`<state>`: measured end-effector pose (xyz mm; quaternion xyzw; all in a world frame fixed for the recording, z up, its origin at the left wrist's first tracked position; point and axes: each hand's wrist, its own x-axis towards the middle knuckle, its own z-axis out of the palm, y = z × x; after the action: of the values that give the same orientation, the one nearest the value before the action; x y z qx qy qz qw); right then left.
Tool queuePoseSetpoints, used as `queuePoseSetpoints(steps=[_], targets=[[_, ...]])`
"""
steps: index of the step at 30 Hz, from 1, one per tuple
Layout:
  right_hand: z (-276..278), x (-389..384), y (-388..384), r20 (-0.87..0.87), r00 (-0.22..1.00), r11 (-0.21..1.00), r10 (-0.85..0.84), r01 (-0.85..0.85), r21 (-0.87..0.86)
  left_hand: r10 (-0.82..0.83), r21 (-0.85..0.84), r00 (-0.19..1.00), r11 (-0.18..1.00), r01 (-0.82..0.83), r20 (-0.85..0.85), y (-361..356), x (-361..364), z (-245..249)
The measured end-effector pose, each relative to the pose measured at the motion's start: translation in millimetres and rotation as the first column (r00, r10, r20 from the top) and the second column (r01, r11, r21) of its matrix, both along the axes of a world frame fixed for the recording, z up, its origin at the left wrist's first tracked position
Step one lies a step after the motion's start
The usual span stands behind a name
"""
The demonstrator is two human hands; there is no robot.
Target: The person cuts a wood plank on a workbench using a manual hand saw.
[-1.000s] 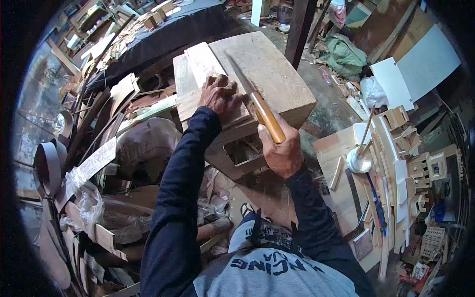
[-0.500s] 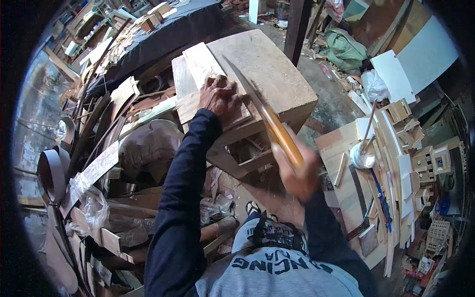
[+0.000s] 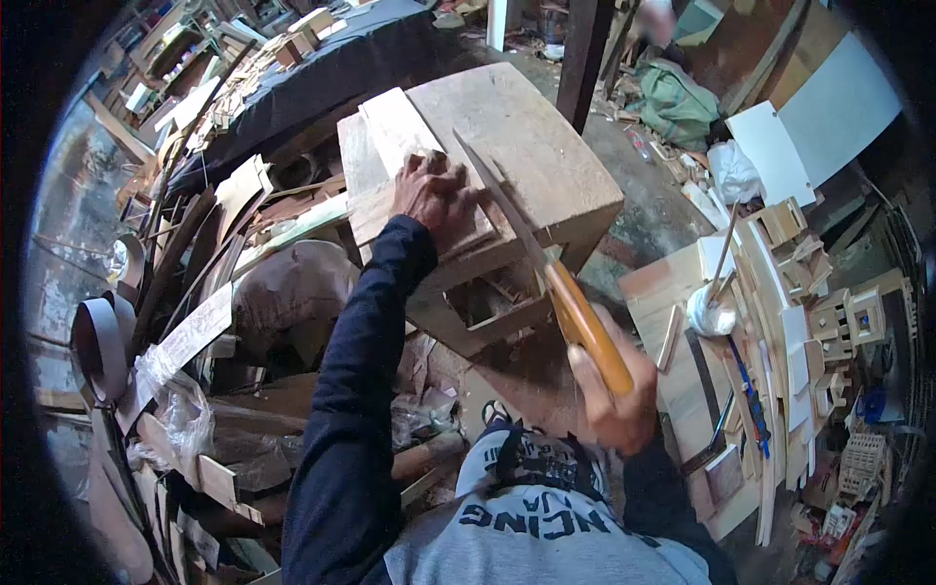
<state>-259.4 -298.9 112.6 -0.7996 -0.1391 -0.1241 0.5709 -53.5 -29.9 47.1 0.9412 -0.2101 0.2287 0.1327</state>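
Note:
A handsaw (image 3: 509, 213) with an orange wooden handle lies along the right side of a light wooden board (image 3: 398, 127). The board rests on a wooden box-like workbench (image 3: 546, 146). My right hand (image 3: 619, 385) is closed round the saw's handle, off the bench's near edge. On the board's near part, my left hand (image 3: 431, 190) presses down with curled fingers; what lies under its palm is hidden.
Wood scraps and plastic (image 3: 185, 419) are heaped on the left. To the right, a low board (image 3: 682, 390) bears wood strips and a white container (image 3: 712, 312). A dark post (image 3: 585, 58) stands behind the bench.
My right hand has pulled the saw back toward my body, down and to the right. My left hand remains in the same place on the board.

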Motion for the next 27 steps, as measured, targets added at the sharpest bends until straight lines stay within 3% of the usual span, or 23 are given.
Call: queuePoseSetpoints(steps=[2,4,5,7,10,11,12,16,17,19,22,23,25,27], targets=[[1.3,-4.2,2.2,0.055,0.998,1.000,0.009,-0.009,-0.002,-0.004,0.025,1.000,1.000,0.004,-0.016,-2.0,-3.9,-2.6],[-8.5,42.2,26.9,-0.073,0.997,0.999,0.018,-0.020,-0.030,-0.008,-0.004,1.000,1.000,0.008,0.017,-4.8,-12.3,-2.6],[-21.8,68.7,42.2,0.030,0.999,0.999,-0.018,0.019,-0.032,-0.007,-0.017,0.999,1.000,0.008,0.047,-5.3,-11.4,1.2],[-20.6,80.3,48.0,0.065,0.998,1.000,0.003,-0.003,-0.002,0.039,-0.011,0.999,0.999,-0.039,0.004,-4.3,-11.5,-0.4],[0.5,24.5,13.5,-0.070,0.998,1.000,-0.005,0.005,0.001,0.022,0.026,0.999,0.999,-0.021,-0.030,-3.9,-4.1,-1.3],[-7.9,9.6,1.3,0.058,0.998,1.000,0.010,-0.011,0.017,0.038,0.036,0.998,0.999,-0.036,-0.047,-4.7,-7.3,-1.6],[-3.7,-0.4,-4.7,0.069,0.997,1.000,0.016,-0.018,0.023,0.059,0.046,0.997,0.997,-0.057,-0.050,-3.5,-5.2,1.2],[1.8,38.1,20.5,-0.064,0.998,1.000,0.015,-0.015,-0.003,0.008,-0.004,1.000,1.000,-0.008,-0.028,2.0,0.1,-13.5],[-27.3,69.1,33.7,0.006,1.000,1.000,-0.010,0.010,-0.003,0.009,-0.007,1.000,1.000,-0.009,-0.010,-0.2,0.5,-10.6],[-14.5,81.7,37.1,-0.037,0.999,0.996,0.017,-0.020,-0.082,0.027,-0.008,1.000,1.000,-0.027,0.005,-0.4,-2.5,-7.0],[7.4,13.2,6.7,-0.102,0.995,1.000,0.006,-0.006,-0.007,0.035,-0.011,0.999,0.999,-0.035,0.012,-3.1,-2.9,-6.5],[0.3,-6.6,-5.2,-0.050,0.999,1.000,-0.018,0.018,-0.004,0.030,-0.002,0.999,1.000,-0.030,0.023,-3.5,-2.5,-7.0],[4.4,-15.5,-10.8,0.027,0.999,1.000,0.026,-0.026,0.003,0.020,0.014,0.999,1.000,-0.021,0.038,3.5,1.2,-6.0],[8.5,12.6,11.7,-0.007,1.000,0.999,0.015,-0.015,-0.052,-0.018,0.010,1.000,1.000,0.017,0.023,4.1,4.5,-12.8]])
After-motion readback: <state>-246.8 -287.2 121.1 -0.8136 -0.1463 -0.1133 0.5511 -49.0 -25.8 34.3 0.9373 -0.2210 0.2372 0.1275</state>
